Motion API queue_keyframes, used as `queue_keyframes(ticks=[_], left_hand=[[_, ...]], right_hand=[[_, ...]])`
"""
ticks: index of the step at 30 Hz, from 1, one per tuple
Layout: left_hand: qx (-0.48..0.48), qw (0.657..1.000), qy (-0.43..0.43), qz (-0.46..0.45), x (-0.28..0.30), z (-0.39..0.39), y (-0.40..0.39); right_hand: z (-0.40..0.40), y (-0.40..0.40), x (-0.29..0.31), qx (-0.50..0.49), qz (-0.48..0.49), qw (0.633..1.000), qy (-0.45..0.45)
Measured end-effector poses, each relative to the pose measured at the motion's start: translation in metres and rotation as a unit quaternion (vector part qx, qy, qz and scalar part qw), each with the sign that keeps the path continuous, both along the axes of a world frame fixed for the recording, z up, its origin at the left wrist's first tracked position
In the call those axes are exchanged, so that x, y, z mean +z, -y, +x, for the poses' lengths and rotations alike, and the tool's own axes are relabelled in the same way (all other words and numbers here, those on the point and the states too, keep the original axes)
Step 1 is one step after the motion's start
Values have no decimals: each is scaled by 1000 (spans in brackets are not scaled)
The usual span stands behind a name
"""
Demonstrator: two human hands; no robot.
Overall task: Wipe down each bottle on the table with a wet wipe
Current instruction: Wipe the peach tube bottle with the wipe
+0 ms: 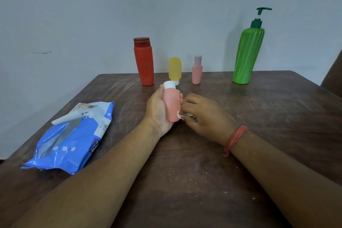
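My left hand [157, 111] grips a small pink bottle with a white cap [171, 104] over the middle of the table, cap pointing away from me. My right hand [203, 116] pinches a small crumpled white wet wipe [180, 116] against the bottle's lower right side. Standing in a row at the back are a tall red bottle [144, 62], a yellow bottle resting on its white cap [174, 69], a small pink bottle with a mauve cap [197, 70] and a tall green pump bottle [248, 52].
A blue pack of wet wipes [72, 139] lies at the left of the dark wooden table [203, 172], its flap peeled up. The table meets a pale wall at the back. A dark object [333, 77] shows at the right edge.
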State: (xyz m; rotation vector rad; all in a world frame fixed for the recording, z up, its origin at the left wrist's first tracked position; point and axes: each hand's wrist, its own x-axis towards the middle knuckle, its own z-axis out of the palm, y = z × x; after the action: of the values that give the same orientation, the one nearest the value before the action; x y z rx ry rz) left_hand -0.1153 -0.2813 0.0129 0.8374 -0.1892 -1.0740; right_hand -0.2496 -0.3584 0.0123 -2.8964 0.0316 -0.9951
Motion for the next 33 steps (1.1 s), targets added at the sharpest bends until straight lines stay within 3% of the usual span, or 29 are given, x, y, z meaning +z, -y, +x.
queue_keyframes(ticks=[6,11,16,19,25,33], left_hand=[[18,1000,-19,-7,5,-4,1],[20,1000,-15,-12,5,0,-2],[-11,1000,11,-8,3,-2,-5],[-43,996,75,-4,5,-10,-5],[-114,977,182,8,8,-24,-8],[-90,971,217,43,8,-24,-10]], right_hand=[[9,-15,-5,66,-66,994,-53],[3,3,-4,-11,32,999,14],[2,-2,-8,-8,92,995,30],[7,0,-4,-81,188,967,153],[10,-1,1,-130,315,910,236],[1,7,-1,-96,399,898,158]])
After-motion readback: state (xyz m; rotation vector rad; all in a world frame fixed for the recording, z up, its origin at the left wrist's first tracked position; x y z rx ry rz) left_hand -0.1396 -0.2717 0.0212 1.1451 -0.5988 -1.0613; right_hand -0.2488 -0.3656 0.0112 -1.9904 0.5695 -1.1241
